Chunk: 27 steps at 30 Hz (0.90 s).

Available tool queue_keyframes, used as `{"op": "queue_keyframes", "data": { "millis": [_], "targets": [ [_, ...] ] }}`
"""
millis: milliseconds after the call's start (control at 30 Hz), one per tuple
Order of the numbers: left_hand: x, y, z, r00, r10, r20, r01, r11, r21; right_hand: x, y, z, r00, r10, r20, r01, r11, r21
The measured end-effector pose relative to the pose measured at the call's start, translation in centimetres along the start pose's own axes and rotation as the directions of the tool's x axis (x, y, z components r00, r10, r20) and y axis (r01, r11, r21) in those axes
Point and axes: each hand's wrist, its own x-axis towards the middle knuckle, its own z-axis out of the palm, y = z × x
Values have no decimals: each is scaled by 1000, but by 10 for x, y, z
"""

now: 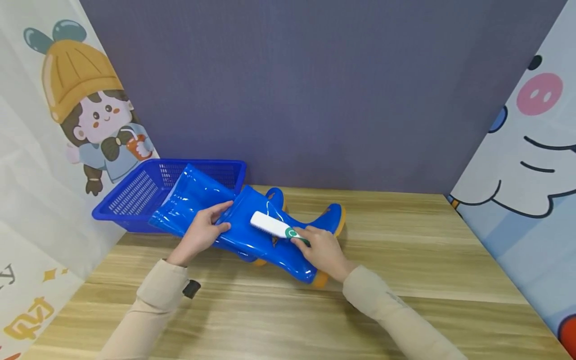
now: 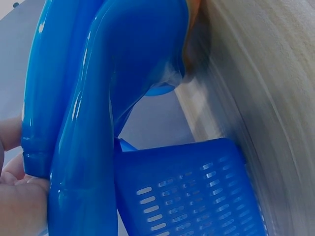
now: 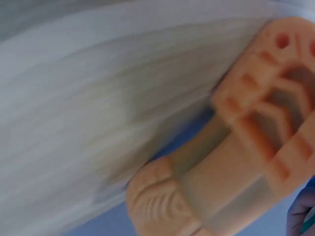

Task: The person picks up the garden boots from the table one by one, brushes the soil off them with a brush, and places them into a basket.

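Note:
A shiny blue rain boot (image 1: 270, 251) with an orange sole lies on its side, its toe pointing up and right in the head view. My left hand (image 1: 203, 231) grips its cuff; in the left wrist view the fingers (image 2: 19, 196) pinch the edge. My right hand (image 1: 325, 251) holds a white brush (image 1: 269, 223) by its handle, which has green on it. The brush head lies over the boot's shaft, bristles facing down. A second blue boot (image 1: 193, 195) lies behind and partly under the first. The right wrist view shows a ridged orange sole (image 3: 275, 162) close up.
A blue slotted plastic basket (image 1: 119, 218) stands at the back left, and the second boot's shaft overlaps its rim. Everything is on a wood-grain table (image 1: 405, 250). A dark grey panel (image 1: 315, 100) rises behind it, with cartoon-printed walls on both sides.

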Motion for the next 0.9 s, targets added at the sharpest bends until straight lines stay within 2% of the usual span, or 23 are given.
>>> {"op": "queue_keyframes", "data": {
  "millis": [133, 200, 400, 567, 900],
  "targets": [
    [-1, 1, -1, 1000, 0, 2, 0, 1000, 3, -8, 8, -6, 999, -34, -5, 34, 996, -87],
    [-1, 2, -1, 1000, 5, 7, -5, 1000, 4, -11, 12, -8, 999, -35, -8, 34, 995, -99],
    [-2, 3, -1, 1000, 24, 15, -24, 1000, -7, -20, 20, -13, 1000, -25, -10, 24, 996, -85],
    [-2, 1, -1, 1000, 10, 16, -10, 1000, 0, -25, 24, -17, 1000, -13, 3, 13, 997, -74],
    [0, 0, -1, 1000, 11, 7, -11, 1000, -3, -35, 41, -24, 999, 5, -49, -7, 999, -45]
  ]
}}
